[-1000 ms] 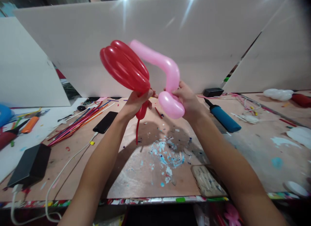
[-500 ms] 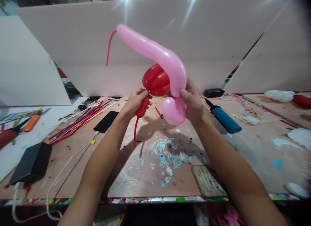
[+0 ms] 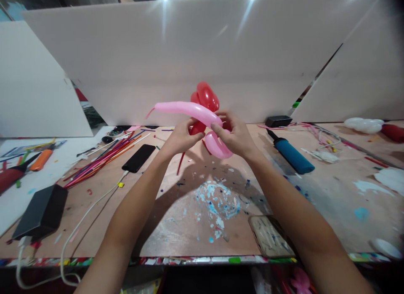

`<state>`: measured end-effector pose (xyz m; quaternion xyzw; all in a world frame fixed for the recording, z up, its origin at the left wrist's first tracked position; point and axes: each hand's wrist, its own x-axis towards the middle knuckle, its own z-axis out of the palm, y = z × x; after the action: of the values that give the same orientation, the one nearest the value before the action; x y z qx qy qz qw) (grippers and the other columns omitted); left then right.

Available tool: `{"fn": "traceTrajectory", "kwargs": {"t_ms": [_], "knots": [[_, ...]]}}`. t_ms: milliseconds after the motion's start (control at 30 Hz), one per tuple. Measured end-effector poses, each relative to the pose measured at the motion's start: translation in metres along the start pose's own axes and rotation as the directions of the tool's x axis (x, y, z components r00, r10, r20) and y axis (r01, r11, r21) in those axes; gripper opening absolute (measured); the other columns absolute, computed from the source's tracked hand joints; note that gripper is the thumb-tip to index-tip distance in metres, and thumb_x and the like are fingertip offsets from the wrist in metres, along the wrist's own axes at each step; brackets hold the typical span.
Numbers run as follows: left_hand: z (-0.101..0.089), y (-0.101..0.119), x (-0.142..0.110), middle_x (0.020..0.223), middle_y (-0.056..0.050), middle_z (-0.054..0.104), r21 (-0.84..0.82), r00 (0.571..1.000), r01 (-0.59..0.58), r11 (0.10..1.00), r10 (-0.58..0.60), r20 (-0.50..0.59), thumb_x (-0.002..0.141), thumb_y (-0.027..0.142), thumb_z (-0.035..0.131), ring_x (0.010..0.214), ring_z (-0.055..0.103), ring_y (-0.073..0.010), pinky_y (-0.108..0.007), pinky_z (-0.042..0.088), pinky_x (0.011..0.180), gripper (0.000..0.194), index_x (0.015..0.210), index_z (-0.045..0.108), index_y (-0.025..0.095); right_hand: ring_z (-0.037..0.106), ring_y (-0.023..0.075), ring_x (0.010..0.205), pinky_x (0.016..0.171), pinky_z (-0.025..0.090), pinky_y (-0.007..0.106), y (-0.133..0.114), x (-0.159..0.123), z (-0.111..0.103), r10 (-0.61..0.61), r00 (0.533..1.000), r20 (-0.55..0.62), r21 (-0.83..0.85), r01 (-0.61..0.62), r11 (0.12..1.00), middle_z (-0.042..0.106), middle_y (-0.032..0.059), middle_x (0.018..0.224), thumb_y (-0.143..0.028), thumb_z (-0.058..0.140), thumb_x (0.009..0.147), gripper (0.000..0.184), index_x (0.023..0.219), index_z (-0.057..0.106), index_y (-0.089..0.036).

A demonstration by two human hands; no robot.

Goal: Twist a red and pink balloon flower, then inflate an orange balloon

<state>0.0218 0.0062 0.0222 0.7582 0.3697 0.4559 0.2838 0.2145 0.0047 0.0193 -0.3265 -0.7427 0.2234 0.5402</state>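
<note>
Both hands meet above the middle of the wooden table point(image 3: 176, 226). My left hand point(image 3: 180, 138) is closed around the twist of a red balloon point(image 3: 206, 97), whose loops stick up behind the fingers and whose thin tail hangs below. My right hand point(image 3: 234, 136) grips a long pink balloon point(image 3: 186, 109) at its bend. The pink tube lies level and points left over my left hand. A rounded pink bubble sits under my right fingers.
Several uninflated long balloons point(image 3: 101, 157) and a black phone point(image 3: 139, 158) lie left. A black box point(image 3: 41, 212) with a white cable sits near left. A blue hand pump point(image 3: 292, 154) lies right, a patterned phone point(image 3: 268, 236) near the front edge. White boards stand behind.
The pink tube has swung down from pointing up-left to lying level. The red loops turned from left of the hands to behind them, and both hands came closer together.
</note>
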Motion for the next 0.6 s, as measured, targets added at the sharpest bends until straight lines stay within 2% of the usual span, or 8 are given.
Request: {"fn": "traceTrajectory", "kwargs": {"t_ms": [100, 167, 300, 367, 500, 600], "knots": [[0.0013, -0.0056, -0.0009, 0.109, -0.010, 0.066, 0.189, 0.974, -0.028, 0.982, 0.069, -0.218, 0.072, 0.019, 0.070, 0.102, 0.063, -0.0239, -0.039, 0.046, 0.093, 0.043, 0.113, 0.056, 0.018, 0.063, 0.0191, 0.081, 0.071, 0.051, 0.034, 0.0018, 0.0000, -0.0017, -0.016, 0.997, -0.069, -0.078, 0.010, 0.997, 0.067, 0.0033, 0.091, -0.051, 0.067, 0.084, 0.039, 0.112, 0.060, -0.025], [0.0021, -0.0066, -0.0022, 0.106, -0.009, 0.065, 0.236, 0.946, -0.013, 0.972, 0.089, -0.312, 0.071, 0.019, 0.072, 0.101, 0.063, -0.0247, -0.039, 0.046, 0.093, 0.052, 0.119, 0.051, 0.020, 0.063, 0.0197, 0.083, 0.072, 0.051, 0.034, 0.0039, 0.0002, -0.0025, -0.016, 0.999, -0.046, -0.061, 0.013, 0.998, 0.068, 0.0043, 0.095, -0.051, 0.066, 0.085, 0.039, 0.113, 0.061, -0.025], [0.0015, -0.0066, -0.0032, 0.105, -0.008, 0.066, 0.287, 0.956, -0.037, 0.957, 0.118, -0.270, 0.070, 0.026, 0.078, 0.102, 0.062, -0.0267, -0.039, 0.045, 0.094, 0.070, 0.133, 0.046, 0.022, 0.065, 0.0203, 0.087, 0.074, 0.053, 0.035, 0.0048, 0.0005, -0.0025, 0.013, 0.998, 0.063, 0.025, -0.014, 1.000, 0.069, 0.0073, 0.104, -0.053, 0.066, 0.085, 0.042, 0.114, 0.061, -0.022], [0.0003, -0.0069, -0.0026, 0.110, -0.010, 0.065, 0.334, 0.958, -0.060, 0.940, 0.149, -0.247, 0.071, 0.030, 0.077, 0.106, 0.061, -0.0277, -0.041, 0.045, 0.097, 0.067, 0.132, 0.050, 0.022, 0.066, 0.0201, 0.087, 0.074, 0.054, 0.035, 0.0037, 0.0005, -0.0017, 0.041, 0.995, 0.090, 0.049, -0.046, 0.998, 0.069, 0.0076, 0.103, -0.053, 0.068, 0.083, 0.045, 0.114, 0.060, -0.021], [-0.0018, -0.0069, -0.0010, 0.123, -0.013, 0.057, 0.424, 0.936, -0.022, 0.905, 0.168, -0.309, 0.072, 0.029, 0.075, 0.115, 0.057, -0.0287, -0.044, 0.043, 0.102, 0.061, 0.130, 0.057, 0.021, 0.067, 0.0208, 0.092, 0.075, 0.055, 0.034, 0.0022, 0.0010, -0.0001, 0.082, 0.992, 0.093, 0.082, -0.090, 0.993, 0.069, 0.0080, 0.105, -0.052, 0.073, 0.078, 0.046, 0.110, 0.057, -0.022], [-0.0024, -0.0072, 0.0008, 0.126, -0.013, 0.059, 0.418, 0.928, -0.037, 0.908, 0.187, -0.323, 0.078, 0.027, 0.069, 0.120, 0.056, -0.0282, -0.043, 0.041, 0.106, 0.052, 0.128, 0.058, 0.019, 0.067, 0.0206, 0.092, 0.076, 0.055, 0.034, 0.0033, 0.0016, 0.0005, 0.088, 0.993, 0.078, 0.128, -0.097, 0.987, 0.069, 0.0076, 0.104, -0.049, 0.077, 0.075, 0.046, 0.106, 0.055, -0.022]]}}
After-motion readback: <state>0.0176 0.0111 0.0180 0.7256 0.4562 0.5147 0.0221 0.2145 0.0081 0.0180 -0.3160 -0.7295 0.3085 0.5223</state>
